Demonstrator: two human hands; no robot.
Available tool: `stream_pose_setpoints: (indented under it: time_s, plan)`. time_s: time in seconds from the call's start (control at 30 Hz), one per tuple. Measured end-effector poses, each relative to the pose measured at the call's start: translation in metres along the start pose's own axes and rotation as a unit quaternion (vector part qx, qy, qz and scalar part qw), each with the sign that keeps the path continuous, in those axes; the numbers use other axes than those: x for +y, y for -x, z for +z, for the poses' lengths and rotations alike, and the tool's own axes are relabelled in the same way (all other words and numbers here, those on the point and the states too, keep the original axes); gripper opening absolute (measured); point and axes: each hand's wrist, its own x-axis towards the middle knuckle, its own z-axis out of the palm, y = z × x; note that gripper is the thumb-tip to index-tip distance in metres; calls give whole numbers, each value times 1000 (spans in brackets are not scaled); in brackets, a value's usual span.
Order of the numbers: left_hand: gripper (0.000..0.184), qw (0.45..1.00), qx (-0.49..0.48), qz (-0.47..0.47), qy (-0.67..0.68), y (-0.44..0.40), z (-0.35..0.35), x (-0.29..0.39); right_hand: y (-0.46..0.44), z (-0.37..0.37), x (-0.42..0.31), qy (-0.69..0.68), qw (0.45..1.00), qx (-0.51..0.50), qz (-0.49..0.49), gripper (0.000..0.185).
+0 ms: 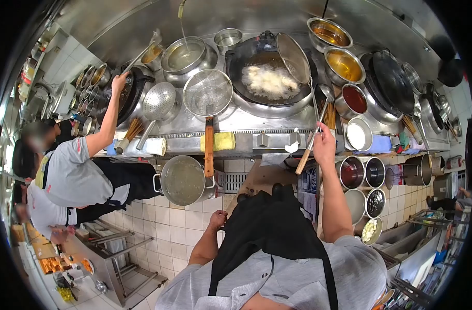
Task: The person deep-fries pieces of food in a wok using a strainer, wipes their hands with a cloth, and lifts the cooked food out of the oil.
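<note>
My right hand [325,146] is closed around the ladle [326,93] by its wooden-ended handle, in front of the stove. The metal handle of a large round strainer [294,58] also runs down to my fingers; whether I grip it too is unclear. That strainer is tilted over the right side of a black wok [245,49]. Inside the wok, pale battered pieces [269,80] bubble in oil. Low beside my black apron, my left hand [217,221] is curled in a loose fist, with nothing visible in it.
A wire-mesh strainer [207,93] lies across the counter, its handle over a large pot [183,179]. Sauce containers [351,173] stand to my right, oil bowls [344,65] behind. At left, a co-worker [81,173] stirs a wok. A yellow cloth [218,141] lies on the front edge.
</note>
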Motion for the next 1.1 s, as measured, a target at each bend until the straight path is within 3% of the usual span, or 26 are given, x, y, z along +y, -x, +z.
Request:
stream_pose_setpoints:
  time_s: [0.2, 0.6, 0.8, 1.0, 1.1]
  plan:
    - [18, 999, 0, -12, -34, 17, 0, 16, 2, 1, 1, -99, 995, 0, 10, 37]
    - [19, 999, -16, -25, 25, 6, 0, 23, -1, 11, 35, -137, 989, -13, 55, 37]
    - [19, 999, -11, -31, 3, 10, -2, 31, 9, 25, 28, -111, 993, 19, -25, 37]
    - [19, 1000, -16, -4, 2, 5, -3, 16, 41, 54, -18, -206, 969, -101, 86, 38]
    - [18, 1000, 2, 9, -11, 0, -1, 10, 60, 82, -44, -299, 926, -190, 131, 41]
